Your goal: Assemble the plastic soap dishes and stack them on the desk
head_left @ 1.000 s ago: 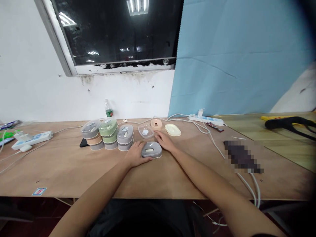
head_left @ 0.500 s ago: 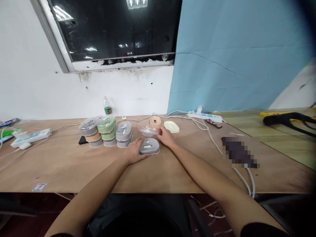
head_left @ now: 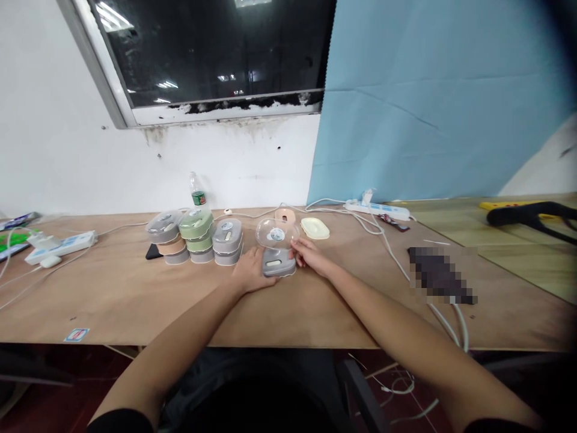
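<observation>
Looking down from the head, I see two bare hands at a brown worktop. The left hand is curled around the left end of a grey box, with its thumb along the near side and its fingers at the back corner. The box sits flat on the worktop, right in front of the person. The right hand has its thumb and finger pinched on the right edge of a clear lid. The lid is up by the back of the grey box; I cannot tell if the two touch.

The lid looks thin and light, so it should be easy to lift. It is probably smooth and a bit slippery, and it might bend or crack if squeezed hard. The edge looks like the best place to hold it. The box looks like stiff plastic, not heavy, and it might slide if bumped. A hand around its end, low on the sides, should hold it well.

Behind the lid is a peach piece, partly hidden. A pale yellow tray lies near the right hand. To the left of the left hand stand a grey stack, a green-topped stack and a mixed stack.
</observation>
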### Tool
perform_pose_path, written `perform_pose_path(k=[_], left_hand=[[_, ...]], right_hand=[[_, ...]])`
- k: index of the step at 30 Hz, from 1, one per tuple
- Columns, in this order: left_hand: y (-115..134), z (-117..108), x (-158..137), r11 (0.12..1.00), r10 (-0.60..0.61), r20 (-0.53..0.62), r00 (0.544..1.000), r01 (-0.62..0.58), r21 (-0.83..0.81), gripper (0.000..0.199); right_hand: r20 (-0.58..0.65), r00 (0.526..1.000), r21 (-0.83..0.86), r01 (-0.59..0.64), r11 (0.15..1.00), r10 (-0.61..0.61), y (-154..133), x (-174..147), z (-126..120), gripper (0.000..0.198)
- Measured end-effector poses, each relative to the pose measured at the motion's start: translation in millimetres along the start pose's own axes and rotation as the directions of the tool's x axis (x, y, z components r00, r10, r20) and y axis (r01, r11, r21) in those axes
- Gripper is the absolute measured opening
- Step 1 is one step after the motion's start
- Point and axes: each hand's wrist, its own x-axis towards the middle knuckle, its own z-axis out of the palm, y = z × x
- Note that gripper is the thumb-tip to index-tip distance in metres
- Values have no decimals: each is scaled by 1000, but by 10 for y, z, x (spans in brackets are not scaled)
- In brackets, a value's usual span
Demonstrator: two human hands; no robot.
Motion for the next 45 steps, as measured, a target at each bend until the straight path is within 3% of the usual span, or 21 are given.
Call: perform_pose_path(k=[3,8,14,18,23,28,33,37,40,45], left_hand=[[16,-51,-17,987,-25,2,1000,25,-157,96],[15,-123,-58,946,-75,-81,994,45,-320,77],[-53,-117,-91,956,-186,-170,968,138,-258,58],[-83,-208,-104,971,-188,-158,969,159,-181,41],[-71,-255,-122,978,-197,-81,977,190,-87,52],[-104,-199,-112,948,-304,35,952,306,-85,55],[-105,-190,-94,930,-342,44,939,345,-127,56],[-49,-208,-99,945,-290,-70,954,275,-175,49],[-19,-215,-103,956,-256,-73,964,241,-167,44],[-28,-214,-101,957,-244,-43,969,233,-171,44]], right_hand=[[7,1000,54,-9,999,8,-27,54,-22,44],[67,996,79,-60,995,55,-79,48,-57,38],[-10,988,-46,-152,987,152,-74,38,-59,41],[-24,986,-204,-164,965,162,-82,22,-51,47],[50,997,-385,-35,922,58,-134,-41,-54,56],[80,993,-552,-33,833,92,-181,-62,-61,53],[85,988,-596,-52,801,127,-201,-49,-71,55],[48,982,-591,-120,797,184,-213,-47,-74,57],[35,979,-601,-138,787,199,-219,-49,-86,55],[146,968,-574,-85,814,203,-205,-23,-149,56]])
